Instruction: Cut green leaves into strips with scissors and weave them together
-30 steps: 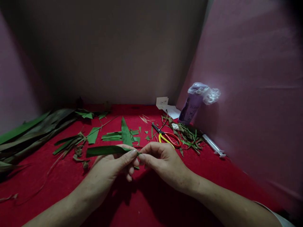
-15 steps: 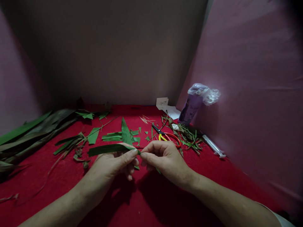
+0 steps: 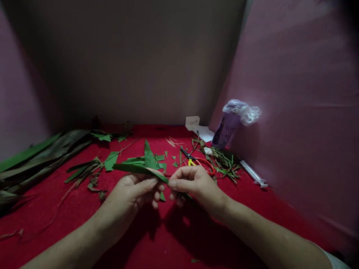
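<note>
Between both hands is a long green leaf strip [image 3: 131, 169], its free end pointing left and its other end at my right fingertips. My left hand [image 3: 140, 190] is closed on the strip, thumb on top and fingers curled beneath. My right hand [image 3: 193, 186] pinches the strip's right end between thumb and index finger; its tip there is mostly hidden. An upright pointed leaf piece [image 3: 150, 155] rises just behind the left fingers; I cannot tell whether it is joined to the strip. Beyond the hands lie cut leaf strips [image 3: 136, 160].
Scissors [image 3: 200, 162] with red and yellow handles lie beyond my right hand. Near them are toothpicks [image 3: 173, 142], a heap of leaf scraps [image 3: 224, 160], a syringe-like clear tube [image 3: 254, 174] and a plastic-wrapped purple cup [image 3: 226, 127]. Large leaves [image 3: 42, 158] cover the left side of the red cloth [image 3: 168, 239].
The leaf strip has shifted to the right, and its left end sits higher. My left thumb has slid back from the right fingertips. A small green scrap now shows at the near edge.
</note>
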`<state>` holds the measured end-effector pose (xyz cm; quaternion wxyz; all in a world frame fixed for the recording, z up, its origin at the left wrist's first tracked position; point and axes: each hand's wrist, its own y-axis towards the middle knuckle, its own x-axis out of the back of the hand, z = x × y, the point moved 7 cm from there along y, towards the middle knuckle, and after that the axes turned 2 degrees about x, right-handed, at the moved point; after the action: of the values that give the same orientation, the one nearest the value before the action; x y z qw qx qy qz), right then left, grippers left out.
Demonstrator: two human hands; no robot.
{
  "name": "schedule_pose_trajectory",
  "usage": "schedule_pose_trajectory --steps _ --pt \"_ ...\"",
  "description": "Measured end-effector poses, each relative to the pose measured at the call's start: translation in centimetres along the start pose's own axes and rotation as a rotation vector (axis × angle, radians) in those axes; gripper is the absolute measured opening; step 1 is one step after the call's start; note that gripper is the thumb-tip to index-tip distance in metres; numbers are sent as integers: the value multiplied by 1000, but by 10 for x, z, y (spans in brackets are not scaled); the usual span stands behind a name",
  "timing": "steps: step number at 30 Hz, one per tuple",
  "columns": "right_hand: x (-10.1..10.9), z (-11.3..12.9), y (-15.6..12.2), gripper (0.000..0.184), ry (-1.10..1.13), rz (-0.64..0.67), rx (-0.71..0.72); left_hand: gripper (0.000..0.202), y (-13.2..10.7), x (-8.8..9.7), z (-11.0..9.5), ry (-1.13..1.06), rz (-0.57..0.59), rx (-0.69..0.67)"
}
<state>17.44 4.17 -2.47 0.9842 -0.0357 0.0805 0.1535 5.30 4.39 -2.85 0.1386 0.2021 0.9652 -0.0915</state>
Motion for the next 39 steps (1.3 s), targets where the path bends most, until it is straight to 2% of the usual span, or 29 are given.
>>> schedule_pose_trajectory --steps 2,6,9,12,14,17,21,35,39 --pt "0 1 0 12 -1 -8 2 10 0 0 0 -10 -10 16" --pt "1 2 0 13 -9 -28 9 24 -1 -1 -1 6 -17 30" --pt "2 1 0 14 -23 -46 25 11 -2 -2 0 4 -24 39" --pt "1 2 1 15 -72 -59 77 18 -2 -4 3 4 -12 59" --pt "0 4 0 13 -133 -78 138 15 0 -5 5 2 -13 69" --pt "-2 6 -2 11 -181 -86 188 16 1 -3 4 -9 -50 58" --pt "-3 2 -1 11 -117 -62 124 16 1 0 3 -15 -84 19" --pt "-4 -9 2 18 -10 -6 5 18 -1 3 1 90 -122 17" --pt "-4 -10 1 19 7 6 -20 20 -2 1 0 118 -103 9"
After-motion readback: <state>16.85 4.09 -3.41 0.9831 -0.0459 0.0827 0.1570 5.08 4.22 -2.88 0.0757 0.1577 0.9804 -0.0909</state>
